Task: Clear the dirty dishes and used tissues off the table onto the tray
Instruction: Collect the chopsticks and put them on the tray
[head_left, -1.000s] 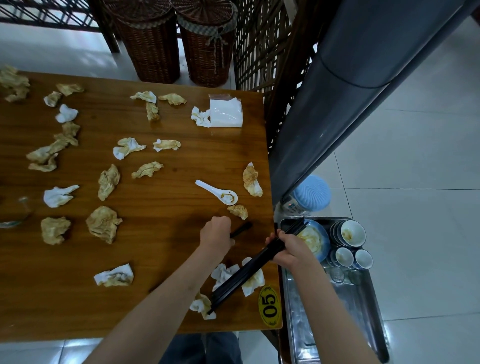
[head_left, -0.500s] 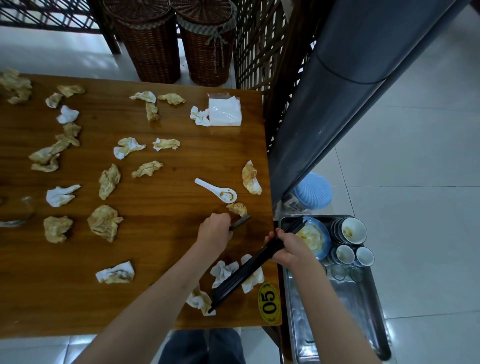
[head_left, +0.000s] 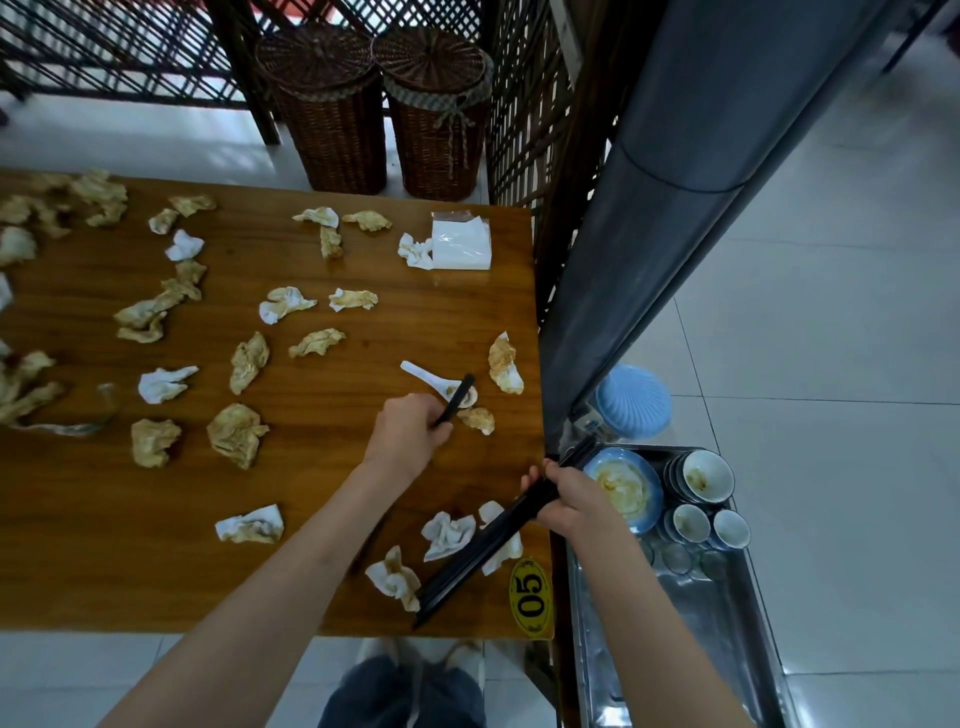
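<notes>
My left hand (head_left: 408, 435) is closed around a black chopstick (head_left: 458, 398) whose tip lies over the bowl of a white soup spoon (head_left: 434, 382) on the wooden table (head_left: 311, 467). My right hand (head_left: 566, 496) grips a bundle of black chopsticks (head_left: 483, 551) slanting from the table's front edge up toward the metal tray (head_left: 727, 623). The tray sits right of the table and holds a blue plate (head_left: 623, 488), stacked bowls (head_left: 704, 475) and small cups (head_left: 709, 527). Several crumpled, stained tissues (head_left: 236, 434) lie scattered across the table.
A white napkin pack (head_left: 462, 247) lies at the table's far right corner. A yellow "05" tag (head_left: 530, 597) marks the near right corner. Two wicker baskets (head_left: 332, 130) stand behind the table. A grey pillar (head_left: 649, 234) and blue lid (head_left: 632, 400) stand beside the tray.
My left hand has lifted its chopstick off the table and carried it up and right, so the tip now rests over the spoon. My right hand keeps its bundle in place.
</notes>
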